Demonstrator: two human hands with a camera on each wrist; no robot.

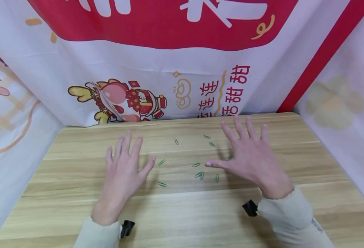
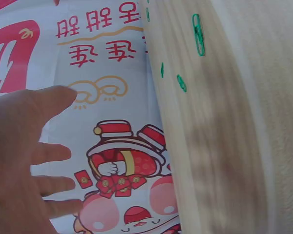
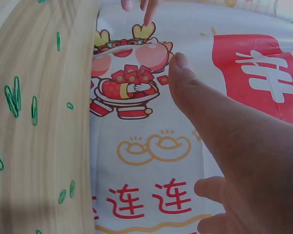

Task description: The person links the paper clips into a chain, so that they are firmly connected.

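Observation:
Several green paper clips [image 1: 196,165] lie scattered over the middle of the wooden table [image 1: 182,213], two of them touching or overlapping. My left hand [image 1: 124,172] hovers left of the clips with its fingers spread, holding nothing. On the other side, my right hand [image 1: 251,158] is held above the table, its fingers fanned out and its thumb near a clip. One paper clip [image 1: 229,157] shows partly beside the right palm. The left wrist view shows the left hand [image 2: 19,161] apart from the clips, and in the right wrist view the right hand [image 3: 244,141] holds nothing.
A white cloth [image 1: 151,62] printed with red shapes, characters and a cartoon figure stands behind the table's back edge. Similar printed cloths rise at the left [image 1: 8,113] and right [image 1: 343,96] sides. A small black device sits at each cuff.

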